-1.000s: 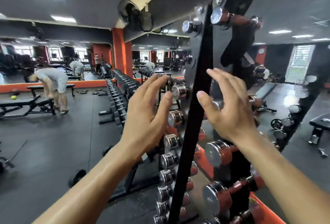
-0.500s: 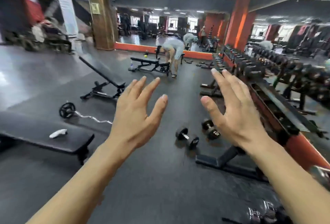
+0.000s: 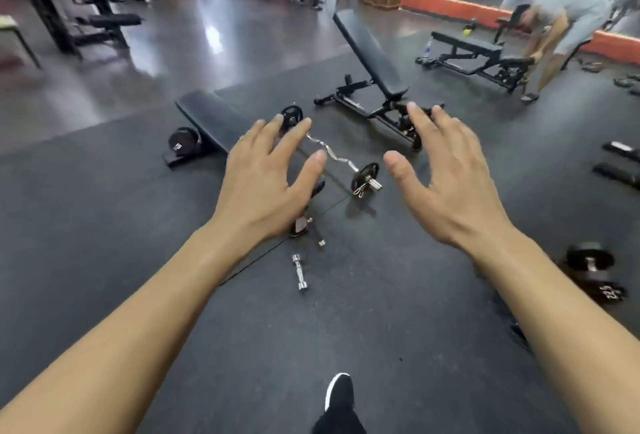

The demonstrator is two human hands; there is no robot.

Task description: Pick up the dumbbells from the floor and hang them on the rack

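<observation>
A small chrome dumbbell (image 3: 299,272) lies on the dark rubber floor between my outstretched arms. A second chrome dumbbell (image 3: 310,228) lies just beyond it, partly hidden under my left hand. My left hand (image 3: 265,181) and my right hand (image 3: 450,184) hover in the air with fingers spread, holding nothing. A black dumbbell marked 22.5 (image 3: 597,274) lies at the right, beside my right forearm. The rack is out of view.
A curl bar with plates (image 3: 332,153) lies ahead. Behind it stand an incline bench (image 3: 374,59) and a flat bench (image 3: 211,122) with a black dumbbell (image 3: 181,142) beside it. A person (image 3: 561,28) bends at another bench far right. My shoe (image 3: 339,395) shows below.
The view has swung away from the rack, leftward and down onto the open floor. Both hands stay raised, spread and empty. The small chrome dumbbells have come into view.
</observation>
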